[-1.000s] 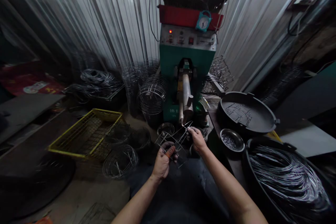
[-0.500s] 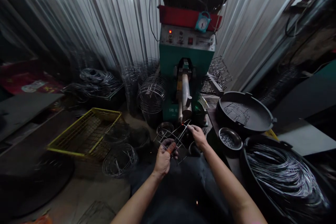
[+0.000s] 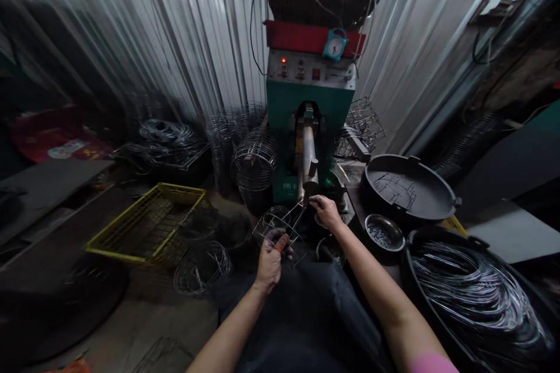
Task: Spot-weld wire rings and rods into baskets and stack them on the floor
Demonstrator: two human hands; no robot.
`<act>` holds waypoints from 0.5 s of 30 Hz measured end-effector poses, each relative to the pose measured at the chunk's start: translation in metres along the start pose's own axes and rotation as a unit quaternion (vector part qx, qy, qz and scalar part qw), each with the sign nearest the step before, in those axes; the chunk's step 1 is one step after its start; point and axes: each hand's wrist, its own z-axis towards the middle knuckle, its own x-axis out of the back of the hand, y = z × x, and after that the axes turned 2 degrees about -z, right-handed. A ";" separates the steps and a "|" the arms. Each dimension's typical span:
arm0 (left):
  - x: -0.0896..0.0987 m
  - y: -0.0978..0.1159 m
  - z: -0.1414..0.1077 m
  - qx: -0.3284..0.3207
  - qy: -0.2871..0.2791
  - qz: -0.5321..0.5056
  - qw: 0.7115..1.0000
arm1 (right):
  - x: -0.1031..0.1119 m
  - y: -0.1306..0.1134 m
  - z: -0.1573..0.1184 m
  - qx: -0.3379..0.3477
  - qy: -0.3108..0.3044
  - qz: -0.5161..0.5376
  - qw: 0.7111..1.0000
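My left hand is closed around a small wire frame of crossed, bent metal rods. The far end of this frame reaches the lower tip of a spot welder's metal arm. Close to that tip, on its right side, my right hand has its thumb and fingers pinched together. Whatever lies in that pinch is too small to make out. The green welder body stands straight ahead, a red lamp lit on its panel.
At right are a shallow black pan with thin wire pieces, a metal bowl of small parts, and a tub of wire loops. A yellow crate and round wire baskets stand left. Corrugated metal wall rises behind.
The glow at the welder's tip and a falling spark have gone. My right hand has shifted slightly up, off the wire rod it was touching. My left hand keeps the wire frame.
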 end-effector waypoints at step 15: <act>-0.005 0.002 -0.007 0.116 0.013 -0.086 0.989 | 0.024 -0.044 -0.128 -0.083 -0.213 0.032 0.973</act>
